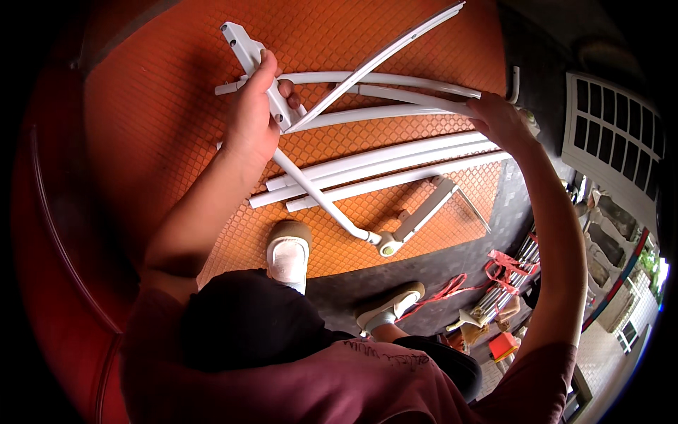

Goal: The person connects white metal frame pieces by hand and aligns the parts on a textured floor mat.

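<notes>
My left hand (254,120) is wrapped round a white rectangular metal bar (244,46) with holes in its face. From the bar's lower end a white tube (314,191) slants down to a round hinge joint (388,244), and a flat folded arm (427,208) rises from that joint. Another white bar (395,53) reaches up and right from the held piece. Further right, my right hand (503,121) is closed on the end of a curved white tube (409,95). My fingertips there are partly hidden. A second curved tube (381,78) lies just beyond.
Several straight white tubes (367,166) lie side by side on the orange textured mat (169,113). My shoes (289,254) are at the mat's near edge. On the dark floor at right are red straps (505,268) round bundled metal poles (508,290). A white grid panel (614,113) stands at far right.
</notes>
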`<state>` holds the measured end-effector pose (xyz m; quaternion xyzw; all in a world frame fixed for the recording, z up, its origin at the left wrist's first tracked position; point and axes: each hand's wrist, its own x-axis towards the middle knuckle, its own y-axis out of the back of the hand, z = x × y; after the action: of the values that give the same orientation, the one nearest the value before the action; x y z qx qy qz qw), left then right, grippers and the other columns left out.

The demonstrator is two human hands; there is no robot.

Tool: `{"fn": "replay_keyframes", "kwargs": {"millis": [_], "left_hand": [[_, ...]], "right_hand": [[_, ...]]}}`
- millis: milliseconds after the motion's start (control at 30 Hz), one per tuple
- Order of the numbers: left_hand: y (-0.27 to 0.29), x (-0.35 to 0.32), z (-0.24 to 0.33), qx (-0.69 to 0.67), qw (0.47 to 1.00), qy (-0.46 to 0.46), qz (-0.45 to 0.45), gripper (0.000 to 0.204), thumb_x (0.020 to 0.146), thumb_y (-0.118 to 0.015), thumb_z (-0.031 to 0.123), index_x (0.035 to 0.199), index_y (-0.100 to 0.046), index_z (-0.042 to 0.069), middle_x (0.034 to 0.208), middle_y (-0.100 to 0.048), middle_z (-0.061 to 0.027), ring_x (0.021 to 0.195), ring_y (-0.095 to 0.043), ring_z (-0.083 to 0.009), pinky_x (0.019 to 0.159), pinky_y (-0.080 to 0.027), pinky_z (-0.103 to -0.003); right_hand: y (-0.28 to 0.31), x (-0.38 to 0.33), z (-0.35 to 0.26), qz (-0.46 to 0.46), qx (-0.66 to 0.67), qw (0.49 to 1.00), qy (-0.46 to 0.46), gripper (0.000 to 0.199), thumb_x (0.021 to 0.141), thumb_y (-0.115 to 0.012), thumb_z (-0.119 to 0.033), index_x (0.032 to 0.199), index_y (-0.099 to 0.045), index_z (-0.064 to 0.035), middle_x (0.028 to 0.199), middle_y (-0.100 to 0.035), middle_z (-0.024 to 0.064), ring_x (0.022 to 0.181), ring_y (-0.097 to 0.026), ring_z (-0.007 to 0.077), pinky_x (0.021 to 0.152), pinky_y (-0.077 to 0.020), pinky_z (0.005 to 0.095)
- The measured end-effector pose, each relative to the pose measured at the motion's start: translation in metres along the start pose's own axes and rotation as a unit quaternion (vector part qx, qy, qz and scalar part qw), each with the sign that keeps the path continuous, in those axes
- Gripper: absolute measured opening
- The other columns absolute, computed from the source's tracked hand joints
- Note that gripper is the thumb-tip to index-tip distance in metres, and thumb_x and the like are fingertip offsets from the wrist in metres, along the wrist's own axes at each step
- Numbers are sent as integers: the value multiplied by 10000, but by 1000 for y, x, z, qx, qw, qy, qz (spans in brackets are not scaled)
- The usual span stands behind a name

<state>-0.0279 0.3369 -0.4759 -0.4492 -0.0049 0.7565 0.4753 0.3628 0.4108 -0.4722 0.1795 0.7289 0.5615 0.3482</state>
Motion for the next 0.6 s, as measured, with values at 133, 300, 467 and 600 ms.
{"fn": "replay_keyframes", "kwargs": {"millis": [133, 300, 467, 600], "left_hand": [[-15, -18, -2, -23, 1000, -4, -10, 347, 869, -601, 433, 875, -434, 128, 648, -460, -34, 575, -474, -156, 550, -418, -289], [-21, -36, -15, -40, 998, 11, -49, 365, 875, -583, 453, 896, -428, 123, 660, -436, -28, 592, -456, -148, 554, -423, -287], [-61, -99, 1, 52, 992, -3, -118, 386, 892, -533, 491, 890, -434, 118, 639, -397, -9, 600, -431, -136, 535, -374, -247], [-102, -165, 27, 201, 960, -137, -140, 350, 946, -450, 445, 894, -462, 99, 599, -404, -2, 529, -420, -120, 497, -343, -231]], "right_hand": [[20, -48, -44, 32, 27, 994, -100, 155, 808, -612, -127, 943, -544, -96, 813, -575, 88, 728, -592, 320, 625, -490, 411], [3, -119, -86, 79, 77, 972, -205, 210, 843, -615, -187, 1007, -514, -103, 847, -613, 102, 699, -620, 334, 592, -511, 415], [21, -146, -89, 218, 217, 890, -335, 229, 846, -624, -238, 971, -560, -57, 755, -625, 166, 692, -622, 349, 595, -486, 395], [47, -164, -91, 300, 601, 670, -315, 237, 879, -624, -262, 889, -564, -34, 603, -480, -36, 465, -401, 44, 417, -298, 205]]}}
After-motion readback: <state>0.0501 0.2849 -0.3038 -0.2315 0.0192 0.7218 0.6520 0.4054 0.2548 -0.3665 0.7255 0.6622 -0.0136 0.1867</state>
